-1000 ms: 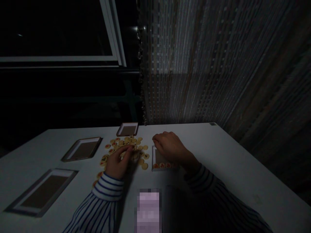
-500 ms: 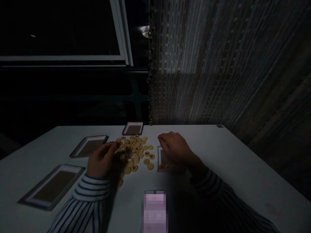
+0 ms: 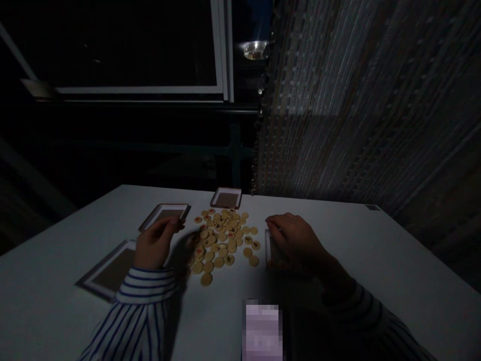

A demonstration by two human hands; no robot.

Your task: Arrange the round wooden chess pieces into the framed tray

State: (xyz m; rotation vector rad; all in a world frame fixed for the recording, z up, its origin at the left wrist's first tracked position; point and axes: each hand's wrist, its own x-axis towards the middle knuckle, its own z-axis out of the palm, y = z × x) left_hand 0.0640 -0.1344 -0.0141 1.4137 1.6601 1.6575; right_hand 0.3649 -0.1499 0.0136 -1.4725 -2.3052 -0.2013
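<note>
A loose pile of round Chinese chess pieces (image 3: 220, 235) lies mid-table, some face up with red or black characters, many blank side up. My left hand (image 3: 154, 243) hovers left of the pile, in front of the far-left tray (image 3: 145, 223), with thumb and fingers pressed together. Whatever is between those fingertips is too dark to make out. My right hand (image 3: 295, 238) is curled closed over the right tray (image 3: 268, 245), hiding most of it. A row of red-marked pieces (image 3: 280, 264) shows dimly along that tray's near edge. The right fingertips' contents are hidden.
Another tray (image 3: 227, 197) stands at the table's far edge, and one more (image 3: 108, 273) lies at the near left. A phone with a blurred screen (image 3: 263, 331) rests at the front edge. Beaded strings (image 3: 319, 100) hang behind the white table (image 3: 376, 260).
My view has turned left, so the table appears shifted right. My left hand has drawn away from the pile's left side toward the left trays. My right hand stays over the right tray.
</note>
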